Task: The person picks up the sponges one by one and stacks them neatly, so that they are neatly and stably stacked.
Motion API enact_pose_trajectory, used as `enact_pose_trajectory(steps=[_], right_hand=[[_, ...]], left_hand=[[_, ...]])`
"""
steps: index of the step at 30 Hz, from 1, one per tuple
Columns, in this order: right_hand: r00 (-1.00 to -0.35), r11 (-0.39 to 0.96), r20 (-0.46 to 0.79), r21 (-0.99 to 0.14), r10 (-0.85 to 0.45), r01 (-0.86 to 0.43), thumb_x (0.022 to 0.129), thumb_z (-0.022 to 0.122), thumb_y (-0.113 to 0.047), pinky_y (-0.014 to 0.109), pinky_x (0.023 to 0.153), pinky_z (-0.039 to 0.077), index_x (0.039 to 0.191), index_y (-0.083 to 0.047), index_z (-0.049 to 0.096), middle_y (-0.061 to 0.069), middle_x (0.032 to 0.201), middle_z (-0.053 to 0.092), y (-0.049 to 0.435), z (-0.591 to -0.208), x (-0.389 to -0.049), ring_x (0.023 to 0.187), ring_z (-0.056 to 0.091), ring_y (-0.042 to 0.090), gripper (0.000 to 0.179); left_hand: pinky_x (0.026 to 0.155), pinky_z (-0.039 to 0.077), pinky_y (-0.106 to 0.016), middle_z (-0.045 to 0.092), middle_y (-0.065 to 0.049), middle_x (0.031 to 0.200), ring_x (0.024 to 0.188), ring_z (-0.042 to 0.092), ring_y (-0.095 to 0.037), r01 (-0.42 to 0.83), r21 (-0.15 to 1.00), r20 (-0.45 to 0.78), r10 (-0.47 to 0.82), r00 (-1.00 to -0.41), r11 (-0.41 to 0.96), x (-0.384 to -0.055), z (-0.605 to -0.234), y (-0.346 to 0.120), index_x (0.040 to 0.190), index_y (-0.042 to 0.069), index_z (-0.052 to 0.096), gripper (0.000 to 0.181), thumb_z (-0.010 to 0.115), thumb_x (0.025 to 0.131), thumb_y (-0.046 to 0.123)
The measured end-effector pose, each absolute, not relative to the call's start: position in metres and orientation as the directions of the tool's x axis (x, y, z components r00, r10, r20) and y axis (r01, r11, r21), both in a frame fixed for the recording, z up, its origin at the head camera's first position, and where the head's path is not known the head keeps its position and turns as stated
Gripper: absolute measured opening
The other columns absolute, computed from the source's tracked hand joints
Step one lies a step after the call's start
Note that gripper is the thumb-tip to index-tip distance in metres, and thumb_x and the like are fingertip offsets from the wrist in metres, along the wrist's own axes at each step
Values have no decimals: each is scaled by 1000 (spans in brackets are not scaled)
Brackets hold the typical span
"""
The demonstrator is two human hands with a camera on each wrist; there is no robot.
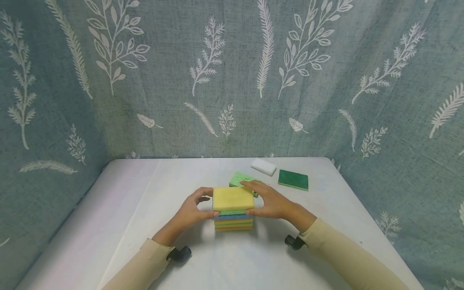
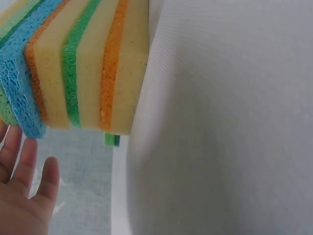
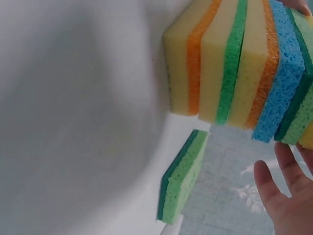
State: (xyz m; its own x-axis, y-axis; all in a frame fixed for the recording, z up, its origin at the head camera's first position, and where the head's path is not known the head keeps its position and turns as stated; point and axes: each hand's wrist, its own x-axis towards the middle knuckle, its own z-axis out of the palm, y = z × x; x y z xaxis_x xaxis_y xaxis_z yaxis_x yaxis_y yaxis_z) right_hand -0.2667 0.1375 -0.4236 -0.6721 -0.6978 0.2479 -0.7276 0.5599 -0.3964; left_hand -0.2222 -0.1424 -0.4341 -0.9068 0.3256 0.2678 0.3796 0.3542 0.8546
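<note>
Yellow and flat, the top sponge (image 1: 233, 197) is lying on a stack (image 1: 233, 225) of layered sponges, right between your hands. Your left hand (image 1: 193, 207) is pinching its left end, the thumb pressing the near corner and the fingers reaching toward the far one. Your right hand (image 1: 272, 200) is gripping the right end likewise, thumb in front, fingers curving behind. Both wrist views are cutting off the summit, so you may be touching the green sponge (image 3: 299, 117) beneath as well. Under that, a blue sponge (image 3: 279, 73) is jutting slightly past the three two-coloured ones below. Behind the stack, a light green sponge (image 1: 241, 178) is lying on the white table (image 1: 145, 193), with a white block (image 1: 263, 166) and a dark green sponge (image 1: 293, 179) resting farther right.
</note>
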Motion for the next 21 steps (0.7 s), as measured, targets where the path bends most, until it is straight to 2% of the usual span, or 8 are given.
enact_pose_trajectory(steps=[9,16,21], right_hand=[[-690,563,202,-443,-695,-697,71,59,-61,44,87,41,139,-38,21,-9,132,35,137,-424,-269,116,38,12,82],[-683,521,194,-512,-704,-683,71,63,-58,39,85,44,139,-38,18,-3,135,35,136,-426,-271,115,39,10,84],[-685,510,194,-534,-702,-674,69,65,-56,39,86,44,139,-38,18,-7,136,33,136,-428,-272,116,38,10,87]], left_hand=[[97,34,-42,51,2,111,109,44,-15,368,860,258,321,-911,353,-224,-435,-143,116,15,51,60,80,65,27],[96,34,-42,52,2,110,109,44,-15,354,866,247,312,-917,354,-223,-435,-142,115,14,52,59,80,64,26],[97,34,-42,52,2,110,109,44,-15,361,863,256,310,-916,354,-223,-436,-142,115,14,52,60,80,64,25]])
